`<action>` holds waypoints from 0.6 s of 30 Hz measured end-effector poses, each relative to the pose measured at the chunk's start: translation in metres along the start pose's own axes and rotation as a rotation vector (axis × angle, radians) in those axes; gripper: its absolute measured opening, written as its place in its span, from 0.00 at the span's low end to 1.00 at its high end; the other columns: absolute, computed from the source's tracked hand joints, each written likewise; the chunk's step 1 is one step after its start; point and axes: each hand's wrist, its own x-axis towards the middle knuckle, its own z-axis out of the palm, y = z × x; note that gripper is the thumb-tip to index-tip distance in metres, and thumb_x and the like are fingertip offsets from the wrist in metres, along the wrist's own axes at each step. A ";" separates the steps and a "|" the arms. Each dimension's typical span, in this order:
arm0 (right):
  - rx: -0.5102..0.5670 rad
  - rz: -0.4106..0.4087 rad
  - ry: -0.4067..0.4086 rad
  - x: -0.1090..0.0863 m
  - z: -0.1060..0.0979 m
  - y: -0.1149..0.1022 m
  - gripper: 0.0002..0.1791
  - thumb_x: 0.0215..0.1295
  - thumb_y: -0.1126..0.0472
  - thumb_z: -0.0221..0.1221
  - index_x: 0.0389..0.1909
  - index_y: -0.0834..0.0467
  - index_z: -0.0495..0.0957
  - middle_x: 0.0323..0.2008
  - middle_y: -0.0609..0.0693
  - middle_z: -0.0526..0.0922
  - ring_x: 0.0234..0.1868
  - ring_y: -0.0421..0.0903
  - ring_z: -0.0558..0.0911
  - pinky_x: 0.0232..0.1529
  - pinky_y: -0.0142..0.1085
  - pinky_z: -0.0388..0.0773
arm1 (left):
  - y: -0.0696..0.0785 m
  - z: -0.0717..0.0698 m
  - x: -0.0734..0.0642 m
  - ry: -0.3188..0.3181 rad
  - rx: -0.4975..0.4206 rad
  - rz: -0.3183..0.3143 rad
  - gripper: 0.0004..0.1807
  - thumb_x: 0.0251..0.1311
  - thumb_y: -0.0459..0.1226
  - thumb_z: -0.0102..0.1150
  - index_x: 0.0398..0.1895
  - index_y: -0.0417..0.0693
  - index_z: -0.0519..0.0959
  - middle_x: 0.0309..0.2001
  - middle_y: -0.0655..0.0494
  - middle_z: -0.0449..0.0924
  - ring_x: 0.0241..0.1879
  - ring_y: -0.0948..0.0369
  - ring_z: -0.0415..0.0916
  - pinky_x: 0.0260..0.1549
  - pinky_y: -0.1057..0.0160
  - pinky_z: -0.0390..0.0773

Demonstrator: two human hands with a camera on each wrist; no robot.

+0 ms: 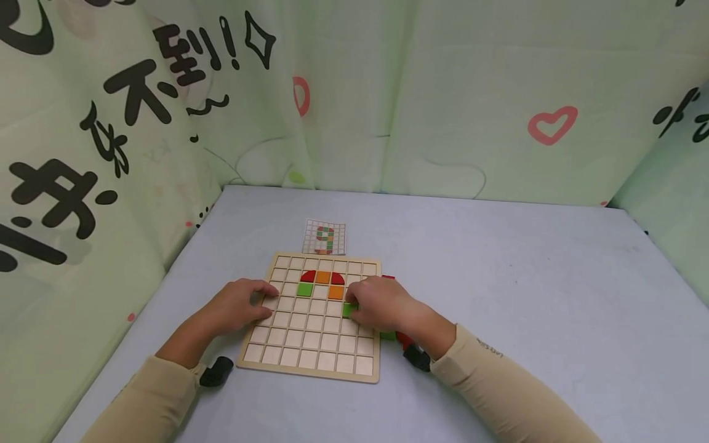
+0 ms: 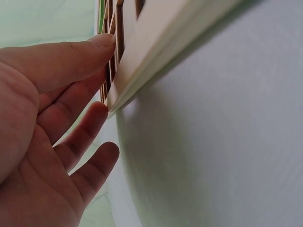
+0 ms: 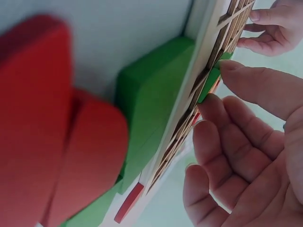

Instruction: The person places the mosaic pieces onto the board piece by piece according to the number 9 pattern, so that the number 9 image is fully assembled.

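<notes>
A square wooden grid board [image 1: 307, 373] lies on the table. In its upper rows sit two red quarter-round blocks [image 1: 338, 279], two orange squares [image 1: 323, 277] and a green square [image 1: 304, 289]. My right hand [image 1: 382, 301] is over the board's right side and pinches another green square block [image 3: 211, 85] between thumb and index finger, close over the grid cells; its other fingers are loosely bent. At the board's left edge rests my left hand [image 1: 235, 304], thumb and fingertips touching the frame and grid, fingers relaxed.
Behind the board lies a small pattern card [image 1: 324, 237] with a coloured grid figure. Loose red blocks [image 3: 99, 156] and green blocks [image 3: 151, 104] lie along the board's right edge, partly hidden by my right arm. A printed curtain [image 1: 460, 92] surrounds the white table [image 1: 526, 307].
</notes>
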 end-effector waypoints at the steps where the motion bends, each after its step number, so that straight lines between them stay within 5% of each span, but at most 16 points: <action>1: 0.006 0.005 -0.003 0.000 0.000 0.000 0.12 0.64 0.61 0.64 0.46 0.58 0.85 0.39 0.48 0.86 0.41 0.45 0.80 0.45 0.40 0.79 | 0.000 0.000 0.000 0.001 -0.001 0.000 0.17 0.60 0.34 0.69 0.53 0.44 0.82 0.59 0.46 0.77 0.66 0.43 0.65 0.63 0.41 0.65; 11: 0.008 0.009 0.000 -0.001 0.000 0.001 0.06 0.63 0.60 0.65 0.39 0.57 0.83 0.29 0.44 0.79 0.34 0.43 0.76 0.38 0.37 0.76 | 0.000 0.000 0.001 0.002 0.007 -0.003 0.18 0.60 0.34 0.69 0.53 0.44 0.82 0.59 0.46 0.77 0.66 0.43 0.65 0.63 0.41 0.65; 18: 0.037 0.004 -0.010 0.000 0.001 0.002 0.10 0.62 0.60 0.66 0.42 0.58 0.82 0.32 0.45 0.79 0.37 0.44 0.76 0.41 0.38 0.77 | 0.001 0.000 0.000 -0.003 0.001 -0.002 0.18 0.60 0.34 0.69 0.54 0.44 0.82 0.59 0.46 0.77 0.66 0.43 0.65 0.63 0.41 0.65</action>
